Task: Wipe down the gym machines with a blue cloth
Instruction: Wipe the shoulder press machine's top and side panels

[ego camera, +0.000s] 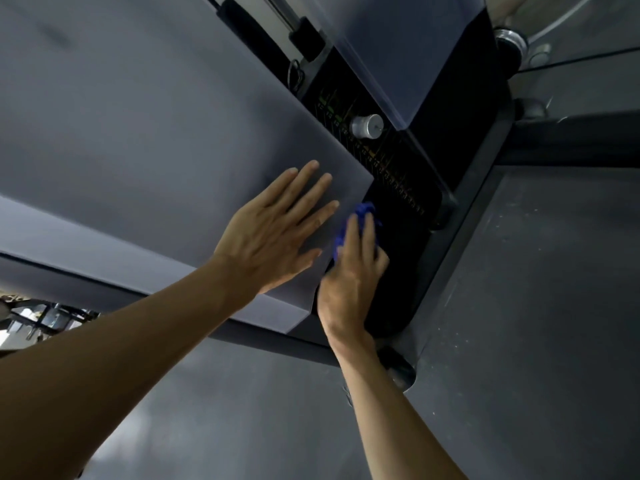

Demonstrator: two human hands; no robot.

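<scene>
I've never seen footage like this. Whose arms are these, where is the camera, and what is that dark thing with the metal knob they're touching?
There is one picture, taken by a wide-angle camera worn on a person's head, so you see their own two bare arms reaching forward. No robot is involved.

The left hand lies flat, fingers straight, on a grey panel of a gym machine. The right hand holds a bunched blue cloth and presses it against the black weight stack beside that panel. The stack carries rows of small number labels, too small to read, and the silver knob is probably the pin that selects the weight.

The person looks to be wiping the machine down. The dark speckled floor shows at the right.
</scene>
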